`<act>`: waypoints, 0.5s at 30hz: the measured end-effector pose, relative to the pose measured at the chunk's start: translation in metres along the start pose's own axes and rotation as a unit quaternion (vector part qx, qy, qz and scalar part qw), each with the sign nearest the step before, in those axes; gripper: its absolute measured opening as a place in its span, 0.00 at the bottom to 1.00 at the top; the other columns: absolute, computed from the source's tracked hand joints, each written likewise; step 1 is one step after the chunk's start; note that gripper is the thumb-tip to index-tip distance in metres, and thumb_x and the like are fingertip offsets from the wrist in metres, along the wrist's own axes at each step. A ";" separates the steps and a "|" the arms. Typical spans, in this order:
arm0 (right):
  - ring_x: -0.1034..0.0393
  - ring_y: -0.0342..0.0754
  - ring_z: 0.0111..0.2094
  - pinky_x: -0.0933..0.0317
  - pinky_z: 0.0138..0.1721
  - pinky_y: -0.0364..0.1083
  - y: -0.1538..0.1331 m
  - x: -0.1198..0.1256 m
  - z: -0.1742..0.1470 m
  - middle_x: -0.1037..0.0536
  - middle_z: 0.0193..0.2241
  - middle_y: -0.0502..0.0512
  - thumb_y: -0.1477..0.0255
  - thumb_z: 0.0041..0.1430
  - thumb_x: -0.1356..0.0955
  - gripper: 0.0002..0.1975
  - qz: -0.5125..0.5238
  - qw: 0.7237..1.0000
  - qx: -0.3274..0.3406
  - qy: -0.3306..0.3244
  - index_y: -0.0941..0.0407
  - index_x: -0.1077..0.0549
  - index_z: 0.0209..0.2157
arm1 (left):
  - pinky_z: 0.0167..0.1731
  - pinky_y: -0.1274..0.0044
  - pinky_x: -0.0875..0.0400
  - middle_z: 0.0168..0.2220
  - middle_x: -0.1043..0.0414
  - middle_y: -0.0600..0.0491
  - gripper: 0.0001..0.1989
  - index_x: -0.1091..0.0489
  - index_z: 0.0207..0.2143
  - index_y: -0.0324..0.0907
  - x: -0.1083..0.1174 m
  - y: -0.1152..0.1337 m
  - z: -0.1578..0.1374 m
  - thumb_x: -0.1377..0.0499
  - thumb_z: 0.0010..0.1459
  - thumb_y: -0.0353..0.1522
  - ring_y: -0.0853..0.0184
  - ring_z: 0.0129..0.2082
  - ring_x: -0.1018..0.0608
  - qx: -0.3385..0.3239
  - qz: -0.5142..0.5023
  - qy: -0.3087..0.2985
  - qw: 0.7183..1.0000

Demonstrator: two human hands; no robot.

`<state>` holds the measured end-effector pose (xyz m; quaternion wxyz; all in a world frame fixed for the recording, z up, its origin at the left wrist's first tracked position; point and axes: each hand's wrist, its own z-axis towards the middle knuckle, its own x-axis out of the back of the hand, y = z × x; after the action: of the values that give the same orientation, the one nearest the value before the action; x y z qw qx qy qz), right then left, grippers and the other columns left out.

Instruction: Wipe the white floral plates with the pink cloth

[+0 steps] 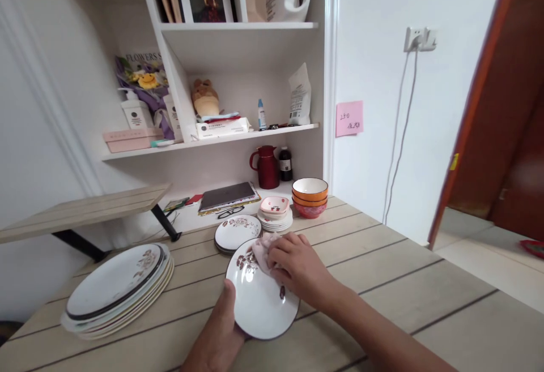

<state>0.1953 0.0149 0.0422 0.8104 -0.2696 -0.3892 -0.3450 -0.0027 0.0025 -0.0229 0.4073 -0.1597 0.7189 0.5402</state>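
A white plate (261,307) with a brown flower pattern and dark rim is tilted up above the table in front of me. My left hand (223,326) grips its left edge, thumb on the rim and fingers hidden underneath. My right hand (300,267) is closed round a crumpled pale pink cloth (262,250), pressed on the plate's upper right face. Just behind sits a short stack of similar plates (238,231). Farther left stands a stack of larger oval plates (114,284), the top one flowered.
Small white dishes (275,222) and stacked orange and red bowls (310,197) stand at the back of the slatted table (382,281). Behind are glasses (230,212), a laptop (227,195), a red jug (267,167) and a dark bottle (285,163). A raised wooden shelf (85,212) borders the left.
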 end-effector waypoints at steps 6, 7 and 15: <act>0.41 0.52 0.49 0.51 0.48 0.52 -0.016 -0.009 0.000 0.26 0.48 0.51 0.72 0.59 0.35 0.10 0.032 0.999 0.025 0.007 0.49 0.29 0.42 | 0.59 0.65 0.46 0.56 0.33 0.45 0.36 0.45 0.62 0.46 -0.012 0.000 -0.004 0.43 0.53 0.48 0.55 0.59 0.35 -0.038 -0.002 -0.022 0.999; 0.42 0.52 0.52 0.52 0.51 0.54 -0.019 -0.010 -0.001 0.28 0.52 0.50 0.72 0.58 0.35 0.13 0.034 0.998 0.046 -0.008 0.48 0.30 0.46 | 0.59 0.65 0.46 0.56 0.33 0.45 0.36 0.44 0.62 0.46 -0.014 0.000 -0.004 0.43 0.53 0.48 0.56 0.59 0.35 -0.038 -0.008 -0.023 0.999; 0.44 0.49 0.56 0.60 0.59 0.54 -0.035 -0.005 -0.004 0.25 0.48 0.44 0.62 0.58 0.33 0.09 0.134 0.968 0.188 -0.098 0.48 0.28 0.39 | 0.58 0.63 0.45 0.53 0.30 0.42 0.33 0.37 0.57 0.42 -0.014 0.003 -0.006 0.51 0.56 0.52 0.55 0.59 0.35 -0.031 -0.018 -0.066 0.997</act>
<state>0.1677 -0.0079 0.0416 0.8434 -0.1948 -0.4846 -0.1256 0.0017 -0.0049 -0.0096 0.4580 -0.1490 0.6708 0.5640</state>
